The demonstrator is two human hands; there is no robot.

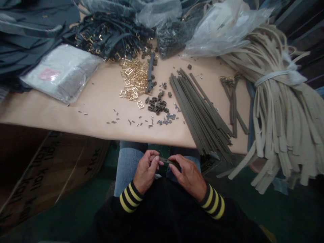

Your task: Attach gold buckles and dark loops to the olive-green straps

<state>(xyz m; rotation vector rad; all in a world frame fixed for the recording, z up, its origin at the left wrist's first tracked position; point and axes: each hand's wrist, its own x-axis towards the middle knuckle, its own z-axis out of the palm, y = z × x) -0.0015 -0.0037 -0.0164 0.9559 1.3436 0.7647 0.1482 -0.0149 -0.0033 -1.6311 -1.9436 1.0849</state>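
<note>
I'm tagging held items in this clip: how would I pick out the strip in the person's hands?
Find the tan-covered table, then look just below its near edge, where the left hand and right hand face each other. The narrow dark strip spans the gap between them. Unlike the olive straps lying on the table, it is held off it.

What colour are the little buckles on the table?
The buckles are gold, seen in the head view.

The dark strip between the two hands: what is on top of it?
The left hand covers one end of the strip, the right hand the other. Its middle shows; whatever lies under the fingers is hidden.
</note>
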